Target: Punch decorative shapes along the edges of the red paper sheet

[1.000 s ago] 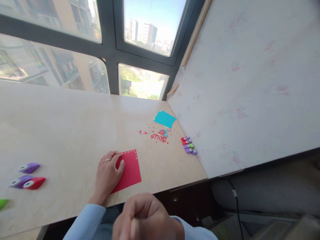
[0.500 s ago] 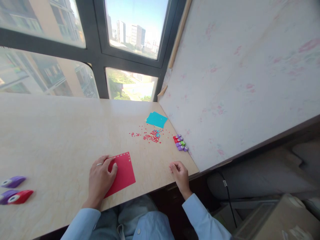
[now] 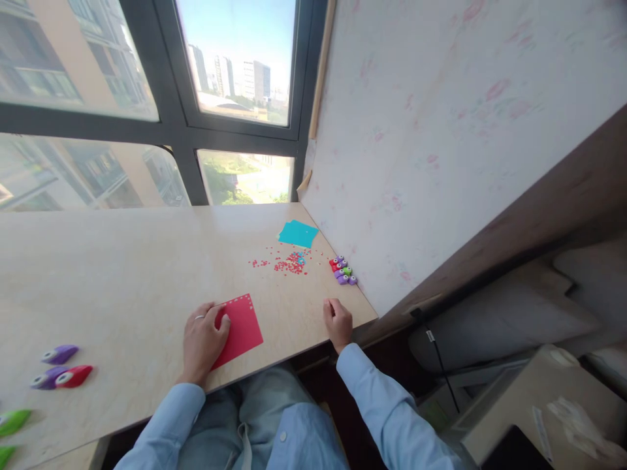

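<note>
By the desk's (image 3: 127, 281) front edge, the left hand (image 3: 204, 338) rests spread on red paper (image 3: 243, 331) holed only near its far edge, right hand (image 3: 337, 322) fisted.

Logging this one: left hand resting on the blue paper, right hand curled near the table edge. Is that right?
Not quite: in the head view, the left hand rests on the red paper, not the blue paper. The right hand is indeed curled near the table edge.

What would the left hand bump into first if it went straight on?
The left hand already rests on the red paper. Past that, probably the red bits, at their left end, though it might slip by just left of them.
</note>
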Demonstrator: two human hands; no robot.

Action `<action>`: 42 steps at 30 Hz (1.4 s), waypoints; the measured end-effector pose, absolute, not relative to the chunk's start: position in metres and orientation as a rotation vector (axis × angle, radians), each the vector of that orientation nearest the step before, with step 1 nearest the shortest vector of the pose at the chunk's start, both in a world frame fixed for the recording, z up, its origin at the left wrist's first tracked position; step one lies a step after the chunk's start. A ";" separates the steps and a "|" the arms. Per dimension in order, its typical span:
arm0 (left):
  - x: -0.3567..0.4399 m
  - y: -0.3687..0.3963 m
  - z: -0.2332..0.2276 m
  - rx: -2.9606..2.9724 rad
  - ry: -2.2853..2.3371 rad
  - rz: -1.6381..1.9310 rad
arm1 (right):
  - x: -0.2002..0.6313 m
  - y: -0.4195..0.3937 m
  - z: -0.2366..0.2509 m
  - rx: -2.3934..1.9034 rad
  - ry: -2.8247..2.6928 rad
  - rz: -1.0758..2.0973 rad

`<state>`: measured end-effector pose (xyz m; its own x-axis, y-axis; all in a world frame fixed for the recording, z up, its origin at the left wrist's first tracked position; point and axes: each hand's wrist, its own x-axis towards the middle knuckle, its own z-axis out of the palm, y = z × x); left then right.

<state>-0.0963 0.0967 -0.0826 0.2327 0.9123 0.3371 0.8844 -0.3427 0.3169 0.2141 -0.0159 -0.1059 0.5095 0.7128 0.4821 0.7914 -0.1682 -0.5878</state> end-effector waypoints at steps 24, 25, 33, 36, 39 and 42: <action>-0.094 0.089 -0.087 2.382 1.726 0.781 | 0.218 -0.012 -0.105 -2.039 -1.242 -0.045; -0.094 0.088 -0.086 2.371 1.715 0.782 | 0.219 -0.012 -0.104 -2.042 -1.244 -0.034; -0.095 0.085 -0.082 2.317 1.681 0.816 | 0.228 -0.008 -0.100 -2.059 -1.182 0.048; -0.095 0.084 -0.082 2.309 1.679 0.822 | 0.234 -0.001 -0.096 -2.018 -1.081 0.125; -0.095 0.084 -0.082 2.308 1.677 0.821 | 0.239 0.009 -0.090 -1.982 -0.941 0.225; -0.095 0.083 -0.082 2.308 1.670 0.826 | 0.242 0.018 -0.082 -1.965 -0.791 0.299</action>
